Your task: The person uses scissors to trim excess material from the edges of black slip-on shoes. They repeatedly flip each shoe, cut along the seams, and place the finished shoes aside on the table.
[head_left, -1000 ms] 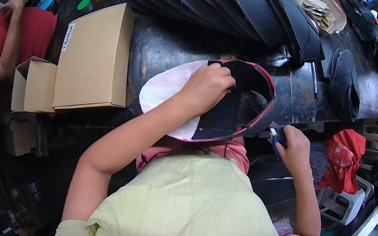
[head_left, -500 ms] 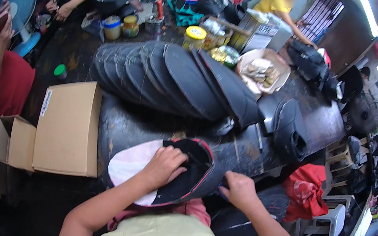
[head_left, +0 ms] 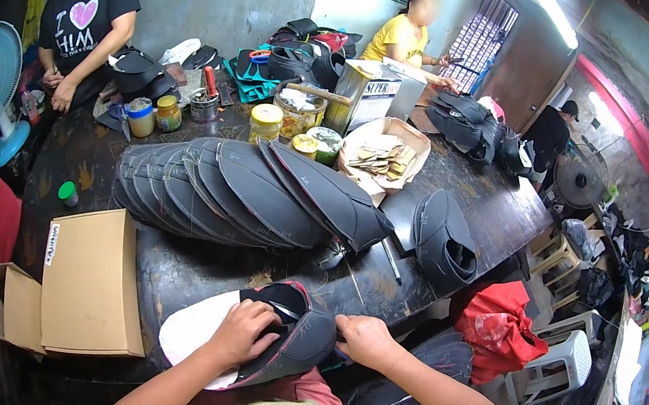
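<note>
A black shoe upper (head_left: pixel 310 339) with red edging and a white piece (head_left: pixel 190 328) at its left end rests in front of me at the table's near edge. My left hand (head_left: pixel 244 332) grips it at the opening, fingers curled over the rim and partly hidden inside. Closed beside the upper's right end is my right hand (head_left: pixel 366 341); something small and dark shows under its fingers, too hidden to name. Just beyond lies a long overlapping row of black stitched uppers (head_left: pixel 256 200). Another curved black upper (head_left: pixel 443 239) stands to the right.
Cardboard boxes (head_left: pixel 92 284) stand at left. Behind the row are glue jars (head_left: pixel 266 122), a metal can (head_left: pixel 359 97) and a paper-lined tray (head_left: pixel 417 136). A red bag (head_left: pixel 496 330) and white stool (head_left: pixel 559 362) are at right. Several people are around the table.
My view has tilted upward, so the table and hands appear lower. Both hands stay at the same upper, with the left still at its opening and the right by its right end.
</note>
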